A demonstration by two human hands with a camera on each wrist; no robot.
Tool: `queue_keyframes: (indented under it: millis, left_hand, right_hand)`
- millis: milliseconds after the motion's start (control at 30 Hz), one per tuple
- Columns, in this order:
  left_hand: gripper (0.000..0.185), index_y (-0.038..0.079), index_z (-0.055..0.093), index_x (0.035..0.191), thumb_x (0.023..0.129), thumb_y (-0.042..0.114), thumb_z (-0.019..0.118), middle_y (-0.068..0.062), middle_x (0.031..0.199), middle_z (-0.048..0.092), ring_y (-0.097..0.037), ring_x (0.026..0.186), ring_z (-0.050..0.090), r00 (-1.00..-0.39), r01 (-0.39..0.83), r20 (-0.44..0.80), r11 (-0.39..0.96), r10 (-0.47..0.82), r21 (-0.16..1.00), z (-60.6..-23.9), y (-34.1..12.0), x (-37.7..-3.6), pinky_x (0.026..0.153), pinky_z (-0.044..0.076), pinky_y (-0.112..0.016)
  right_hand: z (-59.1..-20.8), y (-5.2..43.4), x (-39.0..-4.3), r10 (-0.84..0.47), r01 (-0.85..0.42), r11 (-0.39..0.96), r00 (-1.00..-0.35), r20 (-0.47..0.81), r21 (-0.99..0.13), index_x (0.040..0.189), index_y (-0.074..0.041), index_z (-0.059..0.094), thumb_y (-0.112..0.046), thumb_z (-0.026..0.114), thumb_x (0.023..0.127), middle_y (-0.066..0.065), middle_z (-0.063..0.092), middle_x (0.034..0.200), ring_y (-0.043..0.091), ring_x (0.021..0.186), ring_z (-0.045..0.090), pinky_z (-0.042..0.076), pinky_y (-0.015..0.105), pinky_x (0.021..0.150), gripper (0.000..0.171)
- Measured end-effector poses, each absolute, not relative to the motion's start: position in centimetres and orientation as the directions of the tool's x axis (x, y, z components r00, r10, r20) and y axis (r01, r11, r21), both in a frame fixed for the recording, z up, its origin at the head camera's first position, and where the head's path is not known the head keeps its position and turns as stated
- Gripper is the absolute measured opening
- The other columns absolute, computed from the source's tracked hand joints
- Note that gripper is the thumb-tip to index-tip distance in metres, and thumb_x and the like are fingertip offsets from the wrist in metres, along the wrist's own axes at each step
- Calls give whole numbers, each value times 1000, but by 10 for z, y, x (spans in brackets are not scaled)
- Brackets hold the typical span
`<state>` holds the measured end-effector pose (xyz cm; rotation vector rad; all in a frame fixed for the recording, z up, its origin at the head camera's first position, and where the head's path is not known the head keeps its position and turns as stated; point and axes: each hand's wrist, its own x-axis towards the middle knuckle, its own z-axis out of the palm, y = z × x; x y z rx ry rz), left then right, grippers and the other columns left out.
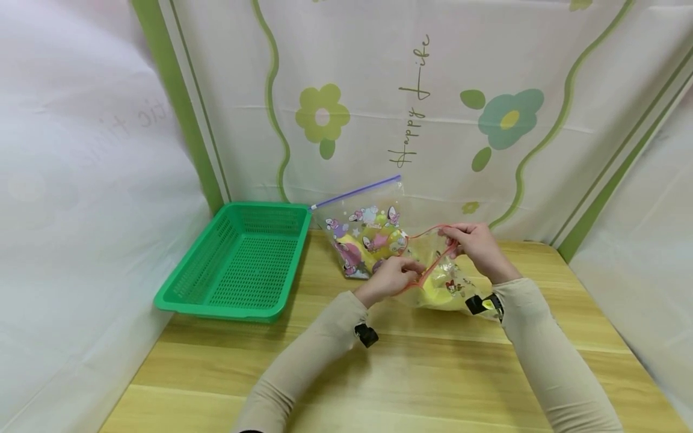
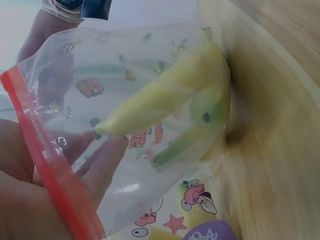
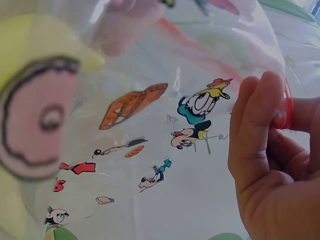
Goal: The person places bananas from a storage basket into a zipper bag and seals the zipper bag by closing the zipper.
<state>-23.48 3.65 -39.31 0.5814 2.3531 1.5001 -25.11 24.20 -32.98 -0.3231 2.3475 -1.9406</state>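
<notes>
From the head view, we saw the left hand (image 1: 391,278) and right hand (image 1: 476,245) pinching the red zip strip (image 1: 433,264) of 1 clear cartoon-print bag (image 1: 444,282), the strip running between them. The left wrist view showed a banana (image 2: 165,100) beyond the fingertips. In the right wrist view, the thumb (image 3: 255,125) pressed the strip.

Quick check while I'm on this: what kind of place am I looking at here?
Probably a small staged work booth, not a lived-in room. A wooden table is walled in by flowered sheets, with a green basket on it. Both hands, left hand and right hand, pinch a red-zip bag.
</notes>
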Motion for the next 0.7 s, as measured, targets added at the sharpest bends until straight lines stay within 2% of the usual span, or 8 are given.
queue_keyframes:
  millis: [167,333,433,533,633,700]
  left_hand:
    - [19,11,70,106,97,11,53,1,102,65,-9,85,59,-891,148,-23,338,453,930,-394,29,-234,61,49,-24]
    - [16,12,71,102,96,14,56,3,98,66,-9,79,58,-908,231,64,370,413,900,-389,15,-227,60,46,-23]
    - [16,14,72,99,96,16,57,5,94,65,-5,73,56,-910,304,128,423,395,853,-383,8,-222,56,45,-21]
    - [17,13,72,97,96,17,55,4,76,61,-5,56,48,-904,346,152,477,399,808,-379,3,-216,47,38,-20]
    - [26,10,70,95,100,25,49,2,57,49,-10,44,37,-891,346,92,533,445,772,-378,1,-209,42,30,-22]
    - [35,10,69,102,101,34,44,3,53,49,-11,42,43,-877,324,22,560,479,763,-378,1,-205,41,34,-22]
  right_hand:
    - [-333,240,-252,-185,-110,157,-979,81,-981,116,24,51,-16,55,97,2,58,67,8,46,53,51,25,48,45]
    - [-334,241,-253,-170,-107,107,-981,88,-988,115,25,51,-15,56,96,2,59,67,9,47,53,50,23,46,44]
    - [-335,242,-254,-158,-104,75,-983,91,-992,105,13,65,-14,58,95,3,59,67,10,48,54,51,24,47,30]
    - [-334,242,-254,-154,-108,52,-983,99,-993,90,-5,73,-14,58,95,4,59,66,10,49,55,51,24,48,18]
    - [-335,242,-254,-151,-112,40,-983,105,-993,82,-14,73,-14,58,95,4,59,66,10,48,55,51,24,48,20]
    - [-335,241,-254,-146,-112,28,-984,107,-993,82,-14,73,-14,58,95,4,59,65,10,47,55,51,24,48,20]
